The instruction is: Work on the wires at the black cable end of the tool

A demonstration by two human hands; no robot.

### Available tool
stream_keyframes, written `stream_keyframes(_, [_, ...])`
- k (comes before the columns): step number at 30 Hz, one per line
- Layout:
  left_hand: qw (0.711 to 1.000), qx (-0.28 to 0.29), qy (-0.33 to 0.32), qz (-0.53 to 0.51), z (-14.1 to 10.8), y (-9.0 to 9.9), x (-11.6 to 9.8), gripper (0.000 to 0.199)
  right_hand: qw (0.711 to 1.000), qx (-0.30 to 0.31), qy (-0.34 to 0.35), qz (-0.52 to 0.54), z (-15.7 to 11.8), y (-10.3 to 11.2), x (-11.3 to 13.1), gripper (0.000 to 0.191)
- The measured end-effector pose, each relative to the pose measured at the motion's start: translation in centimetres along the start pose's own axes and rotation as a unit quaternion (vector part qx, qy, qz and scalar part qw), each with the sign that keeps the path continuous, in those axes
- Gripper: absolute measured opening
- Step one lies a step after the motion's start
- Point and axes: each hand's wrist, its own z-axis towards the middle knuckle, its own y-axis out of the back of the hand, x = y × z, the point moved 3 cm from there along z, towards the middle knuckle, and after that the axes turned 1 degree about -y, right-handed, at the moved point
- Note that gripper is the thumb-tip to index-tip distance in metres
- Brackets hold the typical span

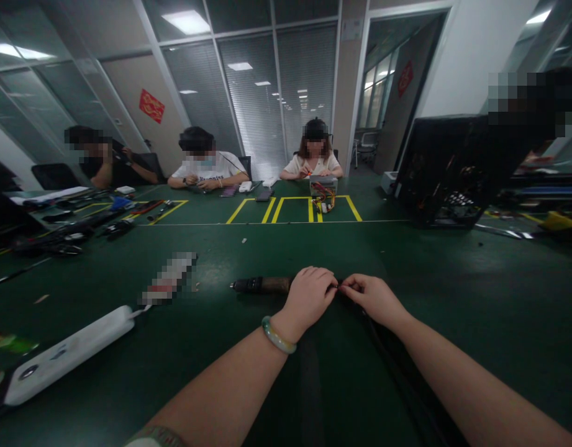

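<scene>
Holding the tool (274, 285), right of the white bar (76, 354), under curled left hand (308, 295); pinching near the cable (370, 321), farther right of the bar, with right hand (379, 299). Could kink or strain the cable by tugging unevenly.

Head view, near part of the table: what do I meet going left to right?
Long white device → dark cylindrical tool (its visible end) → left hand → right hand.

The table (211, 385) looks smooth and slightly glossy, the long white tool (74, 354) like smooth plastic.
</scene>
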Motion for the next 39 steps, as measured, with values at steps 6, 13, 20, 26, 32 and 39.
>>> stream_keyframes(6, [1.0, 0.002, -0.007, 0.006, -0.03, -0.02, -0.05, 0.01, 1.0, -0.002, 0.004, 0.007, 0.07, -0.11, -0.07, 0.028])
stream_keyframes(13, [1.0, -0.001, -0.009, -0.003, -0.12, -0.08, 0.02, 0.012, 1.0, 0.002, -0.006, 0.013, -0.03, -0.06, 0.04, 0.027])
stream_keyframes(20, [1.0, 0.01, -0.009, 0.008, -0.1, -0.1, 0.05, 0.012, 1.0, 0.008, -0.014, 0.018, -0.06, 0.02, 0.16, 0.027])
stream_keyframes(26, [1.0, 0.026, 0.005, 0.009, -0.09, -0.18, 0.04, 0.014, 1.0, 0.009, -0.012, 0.015, -0.1, 0.02, 0.15, 0.026])
stream_keyframes(32, [0.999, 0.029, 0.015, 0.002, -0.07, -0.33, 0.2, 0.009, 1.0, -0.003, 0.003, 0.015, 0.03, -0.09, 0.07, 0.026])
stream_keyframes(39, [0.999, 0.032, 0.014, 0.011, -0.06, -0.35, 0.21, 0.008, 1.0, -0.003, 0.006, 0.016, -0.07, 0.04, 0.06, 0.025])
